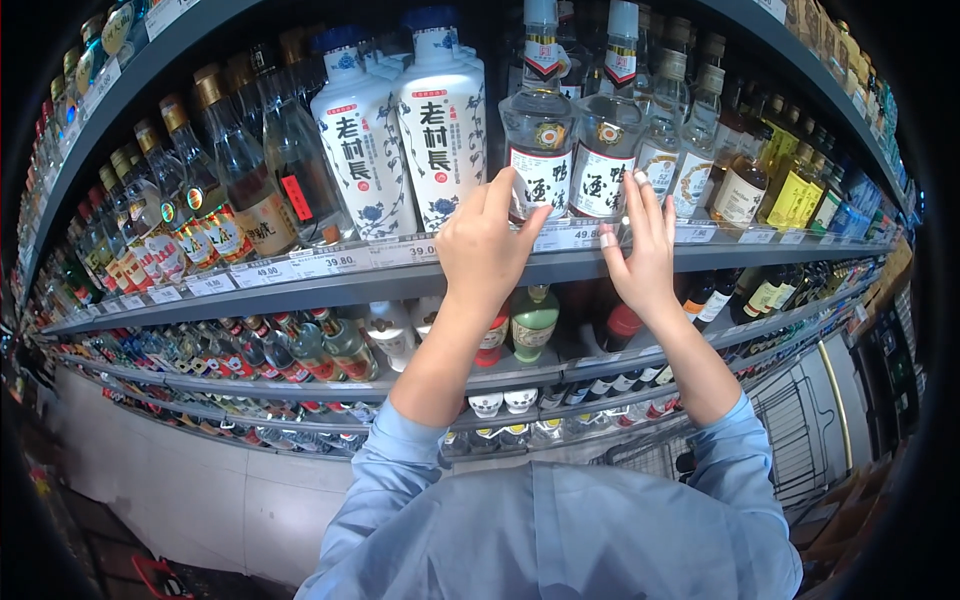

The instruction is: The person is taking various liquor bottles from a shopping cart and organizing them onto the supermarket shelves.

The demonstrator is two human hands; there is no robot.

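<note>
My left hand (484, 236) is at the lower left of a clear glass liquor bottle (538, 135), its thumb and fingers on either side of the label's lower part. A matching clear bottle (609, 139) stands close by on the right. My right hand (641, 247) lies against that second bottle's lower right side, fingers pointing up and apart, with pale wraps on some fingertips. Both bottles stand upright at the shelf front. White ceramic bottles with blue decoration (442, 142) stand to the left of my left hand. Smaller clear bottles (694, 150) are right of my right hand.
A shelf edge with price tags (337, 266) runs below the bottles. Lower shelves hold a green bottle (534, 330), a red-capped dark bottle (621, 326) and several others. Wire shopping carts (795, 420) stand at the lower right, near cardboard boxes. Pale floor tiles (202, 487) show at the lower left.
</note>
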